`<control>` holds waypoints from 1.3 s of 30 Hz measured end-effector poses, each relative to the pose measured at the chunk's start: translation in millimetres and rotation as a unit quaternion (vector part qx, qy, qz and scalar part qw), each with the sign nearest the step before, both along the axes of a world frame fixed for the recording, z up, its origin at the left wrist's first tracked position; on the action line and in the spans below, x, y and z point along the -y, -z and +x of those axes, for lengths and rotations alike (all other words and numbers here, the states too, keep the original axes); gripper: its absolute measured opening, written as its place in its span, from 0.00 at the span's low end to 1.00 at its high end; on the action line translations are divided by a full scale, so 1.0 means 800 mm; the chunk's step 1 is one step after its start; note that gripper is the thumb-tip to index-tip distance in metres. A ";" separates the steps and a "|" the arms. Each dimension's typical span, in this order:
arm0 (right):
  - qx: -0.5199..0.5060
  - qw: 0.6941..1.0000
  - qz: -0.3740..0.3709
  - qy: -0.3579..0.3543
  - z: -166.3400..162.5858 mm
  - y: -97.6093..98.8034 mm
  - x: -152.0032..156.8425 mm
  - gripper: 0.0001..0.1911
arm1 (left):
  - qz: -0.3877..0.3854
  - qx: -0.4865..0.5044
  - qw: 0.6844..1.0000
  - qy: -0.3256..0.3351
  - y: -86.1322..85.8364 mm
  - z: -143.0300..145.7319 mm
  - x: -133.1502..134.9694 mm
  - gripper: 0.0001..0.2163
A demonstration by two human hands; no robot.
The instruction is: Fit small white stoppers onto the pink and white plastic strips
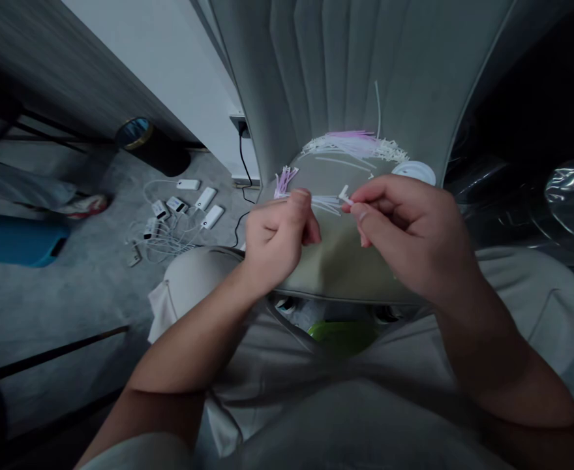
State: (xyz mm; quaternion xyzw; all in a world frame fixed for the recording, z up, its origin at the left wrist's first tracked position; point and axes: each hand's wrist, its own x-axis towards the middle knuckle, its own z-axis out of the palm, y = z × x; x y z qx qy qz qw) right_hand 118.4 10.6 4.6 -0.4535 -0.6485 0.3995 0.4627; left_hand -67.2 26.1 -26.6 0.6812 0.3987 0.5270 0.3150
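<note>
White piece (344, 194) is pinched by the right hand (407, 235); the left hand's (278, 236) grip cannot be told; loose strips (351, 138) lie unused at twelve o'clock.

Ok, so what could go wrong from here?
The small white piece pinched in the right hand might slip. A bump could scatter the thin strips heaped at the back of the chair seat. The tangled white cables on the floor may snag someone.
</note>
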 end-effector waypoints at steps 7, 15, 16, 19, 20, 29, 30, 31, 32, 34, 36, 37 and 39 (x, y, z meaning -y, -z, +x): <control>0.004 1.000 0.004 -0.005 0.001 -0.001 0.000 0.06 | 0.035 0.063 0.997 -0.024 0.001 0.005 -0.011 0.11; 0.013 1.000 -0.012 -0.003 0.000 0.000 -0.001 0.06 | 0.085 0.063 0.993 -0.052 0.003 0.005 -0.012 0.08; 0.010 1.000 -0.013 -0.005 0.000 0.001 -0.001 0.05 | 0.089 0.050 0.993 -0.052 0.003 0.004 -0.011 0.09; 0.004 1.000 -0.019 -0.013 0.001 0.002 -0.002 0.05 | 0.071 0.021 0.996 -0.050 0.002 0.003 -0.010 0.14; 0.002 1.000 -0.020 -0.015 0.001 0.002 -0.002 0.05 | 0.056 0.021 0.997 -0.043 0.001 0.003 -0.009 0.15; 0.006 1.000 -0.016 -0.016 -0.002 0.005 -0.003 0.05 | 0.031 0.050 0.998 -0.030 -0.003 0.006 -0.006 0.21; 0.006 1.000 -0.016 -0.018 -0.003 0.005 -0.003 0.05 | 0.020 0.055 0.998 -0.022 -0.002 0.005 -0.006 0.22; 0.006 1.000 -0.015 -0.020 -0.003 0.006 -0.003 0.05 | 0.011 0.059 0.998 -0.018 -0.002 0.004 -0.007 0.22; 0.005 1.000 -0.014 -0.021 -0.003 0.006 -0.003 0.05 | 0.007 0.060 0.998 -0.019 -0.002 0.004 -0.007 0.23; 0.005 1.000 -0.011 -0.023 -0.002 0.006 -0.002 0.05 | 0.015 0.051 0.998 -0.031 -0.002 0.004 -0.007 0.21; 0.006 1.000 -0.011 -0.021 -0.001 0.006 -0.002 0.05 | 0.039 0.040 0.998 -0.042 0.000 0.006 -0.007 0.18; 0.006 1.000 -0.013 -0.021 -0.001 0.005 -0.002 0.05 | 0.048 0.042 0.997 -0.047 0.001 0.008 -0.008 0.15; 0.004 1.000 -0.015 -0.020 0.000 0.005 -0.003 0.06 | 0.050 0.054 0.996 -0.055 0.004 0.010 -0.009 0.12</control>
